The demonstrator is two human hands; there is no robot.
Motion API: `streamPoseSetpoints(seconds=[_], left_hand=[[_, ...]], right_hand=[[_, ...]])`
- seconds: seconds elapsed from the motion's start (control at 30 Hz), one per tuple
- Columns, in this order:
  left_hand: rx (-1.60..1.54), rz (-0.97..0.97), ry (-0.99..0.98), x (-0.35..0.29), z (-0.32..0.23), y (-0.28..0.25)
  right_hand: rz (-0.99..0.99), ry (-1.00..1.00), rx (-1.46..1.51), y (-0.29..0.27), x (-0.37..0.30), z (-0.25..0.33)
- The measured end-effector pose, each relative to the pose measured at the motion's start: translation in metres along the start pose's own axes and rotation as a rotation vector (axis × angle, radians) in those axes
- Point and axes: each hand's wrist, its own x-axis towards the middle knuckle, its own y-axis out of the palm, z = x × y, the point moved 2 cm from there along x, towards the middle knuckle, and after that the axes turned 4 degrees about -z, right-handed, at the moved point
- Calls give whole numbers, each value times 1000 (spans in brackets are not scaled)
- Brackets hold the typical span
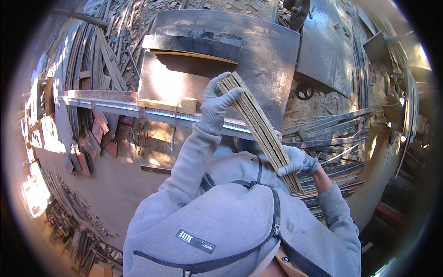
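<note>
Sunlit metal desk (270, 60) just beyond left hand (218, 96). Gripping stacked wooden strips (258, 124) with left hand and right hand (296, 160) alike, near loose slats (332, 134) beside the latter.

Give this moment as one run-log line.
left hand: holds wood strips, far end | right hand: holds near end | metal table: ahead

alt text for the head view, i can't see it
A gloved left hand and gloved right hand grip a slanting stack of wooden strips near opposite ends, beside a metal table. Loose wood pieces lie around.
</note>
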Motion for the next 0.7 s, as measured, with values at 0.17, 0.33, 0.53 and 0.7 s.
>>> streamPoseSetpoints(seconds=[0.17, 0.33, 0.53, 0.7], left_hand=[[-31, -11, -74, 11, 16, -12], [29, -20, -86, 25, 33, -27], [4, -43, -311, 40, 57, -47], [78, -121, -406, 59, 68, -65]], right_hand=[[27, 21, -61, 3, 3, -9], [46, 12, 59, 7, 2, -18], [111, 48, 252, 6, 9, -39], [178, -11, 371, -29, 30, -39]])
